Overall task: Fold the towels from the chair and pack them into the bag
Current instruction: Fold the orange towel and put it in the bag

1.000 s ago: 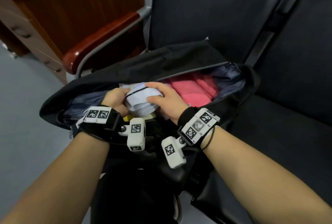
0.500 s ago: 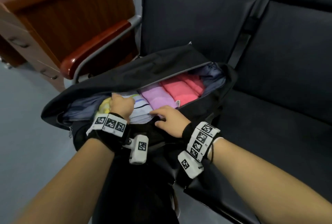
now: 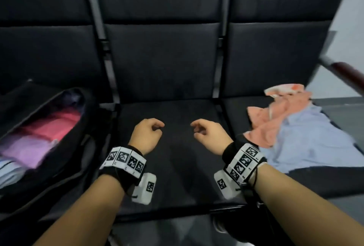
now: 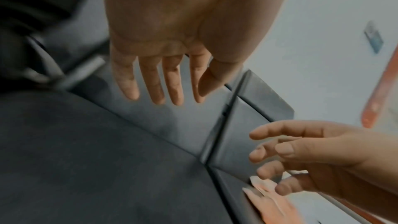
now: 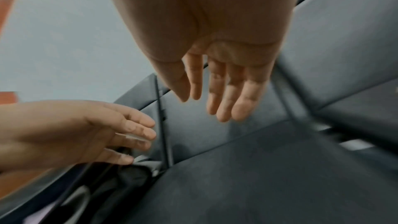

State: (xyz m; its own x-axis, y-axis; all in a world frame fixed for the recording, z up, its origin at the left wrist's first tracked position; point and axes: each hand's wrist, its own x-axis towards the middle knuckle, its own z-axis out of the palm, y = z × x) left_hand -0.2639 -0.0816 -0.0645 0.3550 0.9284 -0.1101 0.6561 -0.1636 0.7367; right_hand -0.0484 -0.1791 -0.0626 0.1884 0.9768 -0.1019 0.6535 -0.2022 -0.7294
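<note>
I am holding both hands over the middle seat [image 3: 169,127], empty, fingers loosely curled and gripping nothing; the wrist views are showing them relaxed and slightly spread. My left hand [image 3: 146,137] is hovering nearer the bag [image 3: 65,147], which is lying open to my left with folded pink and purple towels already packed inside. The remaining work is lying to my right: a peach towel [image 3: 275,115] is sitting crumpled on the right-hand seat, partly overlapping a pale blue towel [image 3: 307,139] spread beneath and beside it. My right hand [image 3: 208,135] is the nearer one, just beside the peach towel's near edge. That heap is running diagonally, near-left to far-right. I am judging the next reach to be rightward, right hand leading.
</note>
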